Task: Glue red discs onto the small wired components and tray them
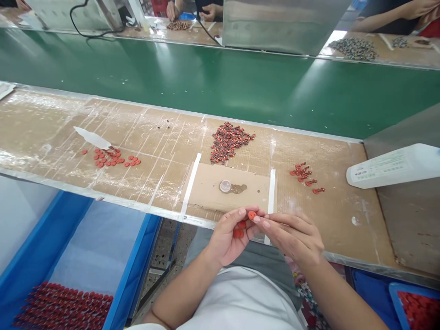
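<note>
Both grips pinch one small red round disc (252,214), left hand (227,236) and right hand (292,236) meeting fingertip to fingertip at the taped cardboard desk (343,220) edge. Spare red discs (238,233) lie in the left palm. Beyond sit a clear plastic cap (225,186), heaped red-and-dark parts (228,141) and a green conveyor belt (206,78).
</note>
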A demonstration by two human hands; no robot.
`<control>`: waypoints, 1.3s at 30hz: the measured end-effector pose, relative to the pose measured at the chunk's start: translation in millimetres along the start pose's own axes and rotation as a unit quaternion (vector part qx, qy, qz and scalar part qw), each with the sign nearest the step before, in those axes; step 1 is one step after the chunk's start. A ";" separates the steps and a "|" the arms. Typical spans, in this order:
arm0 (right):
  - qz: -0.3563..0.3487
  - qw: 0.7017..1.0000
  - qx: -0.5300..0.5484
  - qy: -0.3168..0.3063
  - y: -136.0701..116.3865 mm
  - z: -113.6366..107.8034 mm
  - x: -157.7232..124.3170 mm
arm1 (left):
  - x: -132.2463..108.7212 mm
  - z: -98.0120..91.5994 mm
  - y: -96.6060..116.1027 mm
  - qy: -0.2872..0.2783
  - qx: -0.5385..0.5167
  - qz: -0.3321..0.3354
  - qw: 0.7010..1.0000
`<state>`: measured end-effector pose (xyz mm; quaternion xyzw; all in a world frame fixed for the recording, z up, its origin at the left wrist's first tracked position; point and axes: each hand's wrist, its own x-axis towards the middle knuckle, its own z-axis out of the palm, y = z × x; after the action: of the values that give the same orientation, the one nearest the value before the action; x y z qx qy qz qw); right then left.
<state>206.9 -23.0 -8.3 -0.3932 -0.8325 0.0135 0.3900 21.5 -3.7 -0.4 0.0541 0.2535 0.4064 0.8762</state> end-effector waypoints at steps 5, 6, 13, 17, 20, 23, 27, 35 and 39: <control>-0.064 0.995 -0.025 0.065 -4.3 0.8 7.8 | -3.3 -5.8 -6.6 -0.006 0.008 0.030 1.000; -0.057 0.996 -0.024 0.068 -5.4 1.5 10.3 | -2.7 -7.0 -7.3 -0.005 0.008 0.031 0.999; -0.054 0.997 -0.045 0.023 -7.5 7.7 19.8 | 3.2 -12.9 -8.7 0.055 0.008 0.082 0.995; -0.036 0.999 -0.006 0.029 -6.1 12.9 23.0 | 1.0 -13.1 -8.2 0.048 -0.001 0.066 0.997; -0.031 0.999 0.030 0.026 -5.4 13.6 28.5 | -1.6 -14.6 -7.3 0.027 -0.005 0.059 0.998; -0.029 0.997 0.067 -0.006 -3.4 10.7 39.8 | -1.1 -18.3 -4.6 0.034 -0.006 0.080 0.996; 0.076 0.993 0.088 -0.037 25.4 12.2 61.8 | 1.1 -24.2 4.0 0.071 -0.019 0.098 0.992; 0.434 0.899 -0.045 -0.026 164.5 60.4 125.1 | -8.3 -33.3 13.4 0.114 -0.019 0.100 0.988; 0.459 0.882 -0.058 -0.088 192.9 72.3 152.5 | -13.8 -37.5 12.5 0.134 -0.015 0.103 0.986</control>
<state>224.6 232.2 -24.7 -0.7506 -0.5892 0.1771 0.2411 -12.8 -9.8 -23.6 0.0123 0.3553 0.5017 0.7886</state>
